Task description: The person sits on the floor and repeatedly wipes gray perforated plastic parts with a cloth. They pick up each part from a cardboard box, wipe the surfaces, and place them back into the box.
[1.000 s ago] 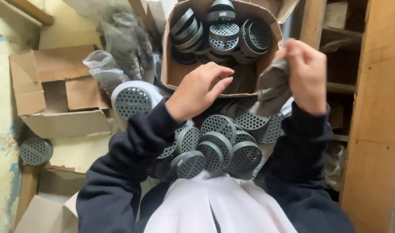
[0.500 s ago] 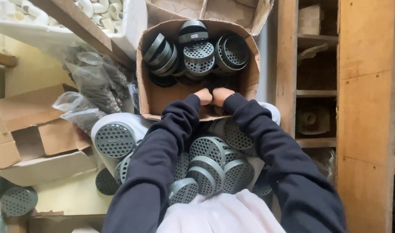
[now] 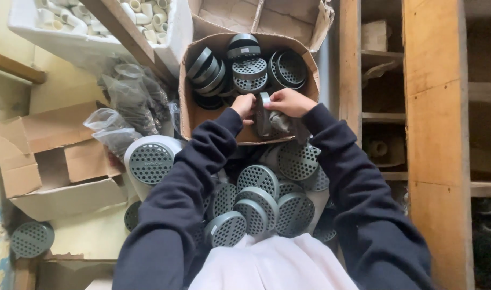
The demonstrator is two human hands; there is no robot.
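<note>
Both hands (image 3: 267, 104) lifted grey disc (image 3: 264, 113) w/ cloth (image 3: 280, 123) above box rim (image 3: 245, 140).

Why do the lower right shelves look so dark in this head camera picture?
Head view: soft, even daylight falls on the brown cardboard box and round grey perforated caps, without glare; the wooden shelf recesses sit in deep shadow; both hands, left hand and right hand, look sharp; edges bow slightly from the wide lens.

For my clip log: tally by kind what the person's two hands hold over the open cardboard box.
Grey perforated round plastic cap: 1
Crumpled grey cloth: 1
Total: 2
</note>
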